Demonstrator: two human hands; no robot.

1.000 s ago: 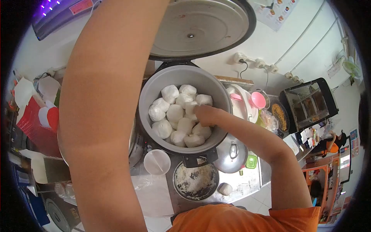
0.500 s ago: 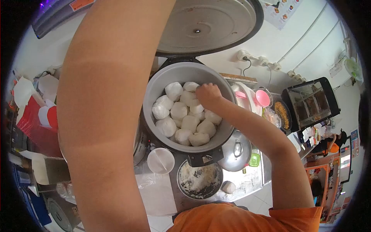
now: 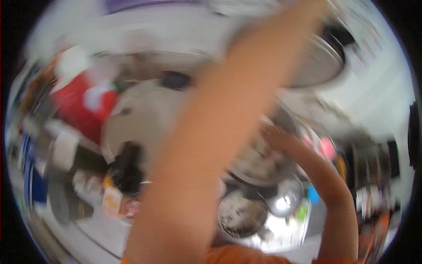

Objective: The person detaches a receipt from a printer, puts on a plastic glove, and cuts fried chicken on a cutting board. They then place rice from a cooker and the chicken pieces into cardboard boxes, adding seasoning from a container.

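Everything's smeared by blur here, and any lettering is too blurred to read. The left arm (image 3: 215, 136) stretches diagonally across the view toward the far right, its hand out of sight, so that grip I can't tell. The right arm (image 3: 332, 189) bends at the elbow, bringing the right hand (image 3: 276, 137) over the open pot (image 3: 288, 119), fingers pointing left; together or apart, I can't tell. White bundles (image 3: 256, 163) sit inside, with a bowl (image 3: 221, 221) and metal lid (image 3: 288, 199) nearer.
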